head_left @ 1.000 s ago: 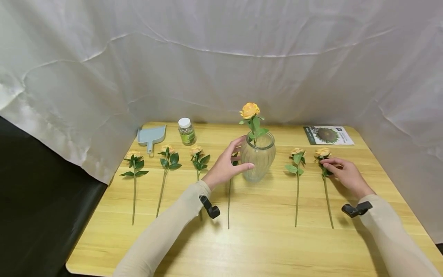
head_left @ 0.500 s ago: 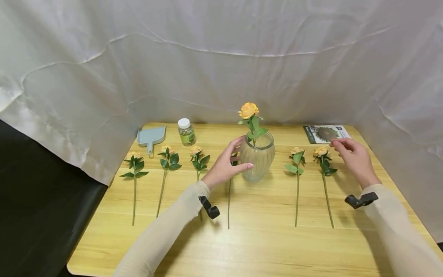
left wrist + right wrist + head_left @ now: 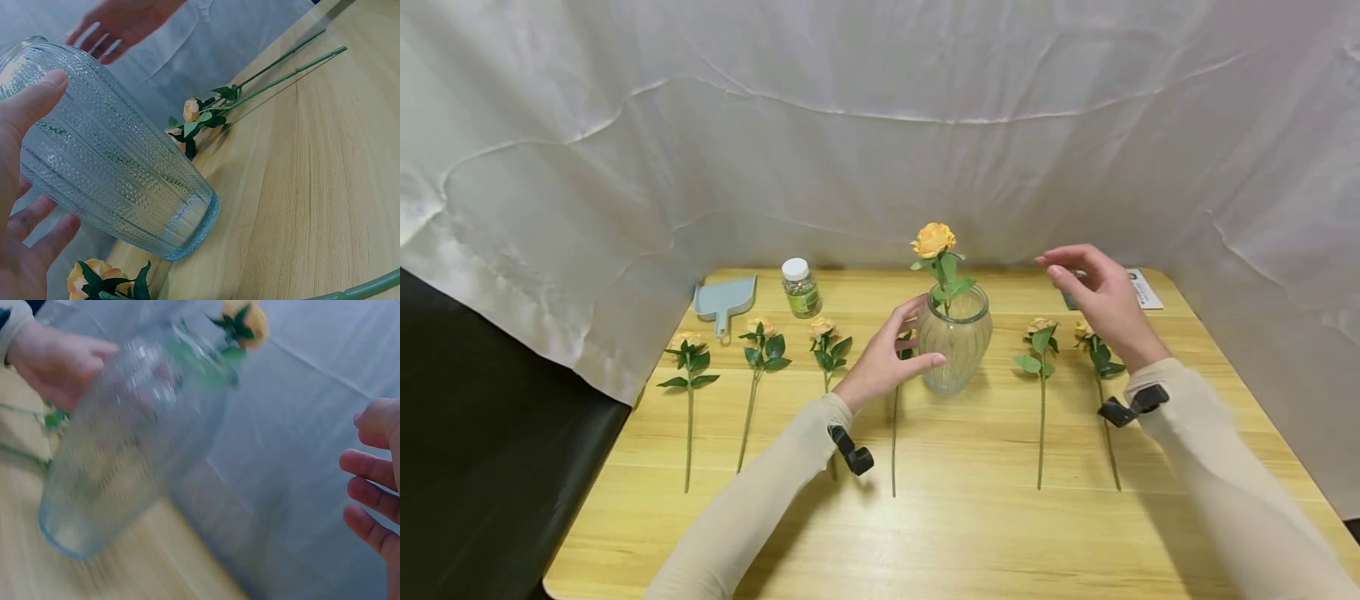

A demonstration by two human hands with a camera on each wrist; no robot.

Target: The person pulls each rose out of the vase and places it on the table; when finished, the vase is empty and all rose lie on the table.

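Observation:
A ribbed clear glass vase (image 3: 957,354) stands upright on the wooden table, with one yellow rose (image 3: 934,240) rising from its mouth. My left hand (image 3: 882,362) holds the vase from its left side, thumb in front and the other fingers behind. In the air above the table's back right, my right hand (image 3: 1101,292) holds nothing; its fingers are loosely bent. Two yellow roses lie right of the vase, the nearer one (image 3: 1041,342) and another (image 3: 1101,358) partly under the right forearm. Behind my left hand lies a further rose, its bloom mostly hidden (image 3: 100,281).
Left of the vase several yellow roses lie with stems toward me, among them the leftmost rose (image 3: 691,367). Behind them are a light blue dustpan (image 3: 725,297) and a white-capped jar (image 3: 802,289). My right hand partly covers a printed packet (image 3: 1145,290). A pale curtain (image 3: 850,167) hangs behind the table.
My right hand has left the far right rose, lifted, and moved leftward and back toward the vase. The rose stays lying on the table. My left hand keeps its place on the vase.

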